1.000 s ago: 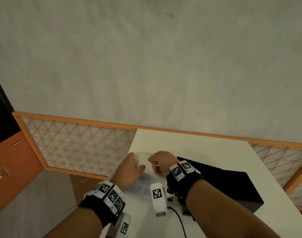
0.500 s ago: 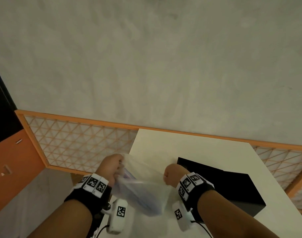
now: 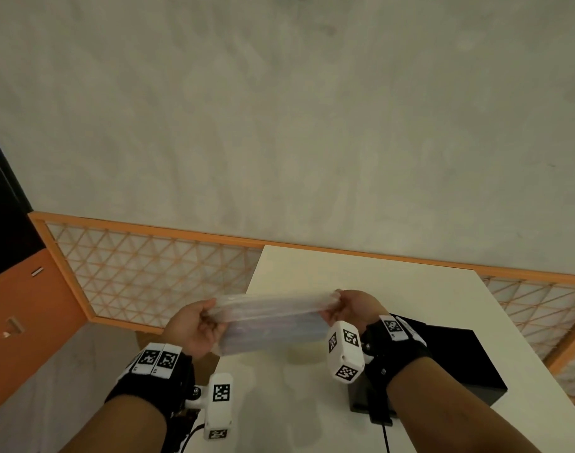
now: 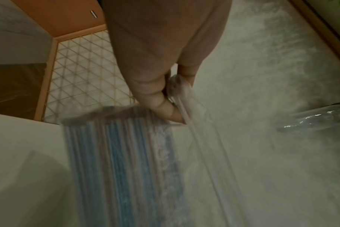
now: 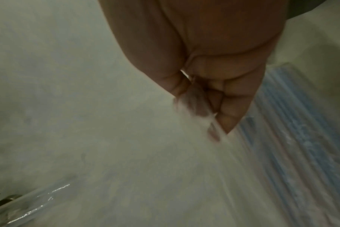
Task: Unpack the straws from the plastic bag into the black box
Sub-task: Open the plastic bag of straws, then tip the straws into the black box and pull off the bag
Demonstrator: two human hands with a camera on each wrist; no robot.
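Observation:
A clear plastic bag (image 3: 273,317) full of blue and pale straws (image 4: 124,153) hangs stretched sideways in the air above the white table (image 3: 361,289). My left hand (image 3: 204,317) pinches its left top corner (image 4: 175,83). My right hand (image 3: 340,305) pinches the right top corner (image 5: 194,101). The straws (image 5: 293,122) lie lengthwise in the bag, below its stretched top edge. The black box (image 3: 456,358) stands on the table at the right, just behind and under my right wrist.
An orange-framed lattice screen (image 3: 149,273) runs behind and to the left of the table. An orange cabinet (image 3: 24,322) stands at the far left. A grey wall (image 3: 279,109) fills the upper view. Bare tabletop lies in front of and beyond the bag.
Both hands have lifted the bag off the table and moved apart, pulling its top edge taut between them. The bag, slack and drooping half a second ago, now hangs straight.

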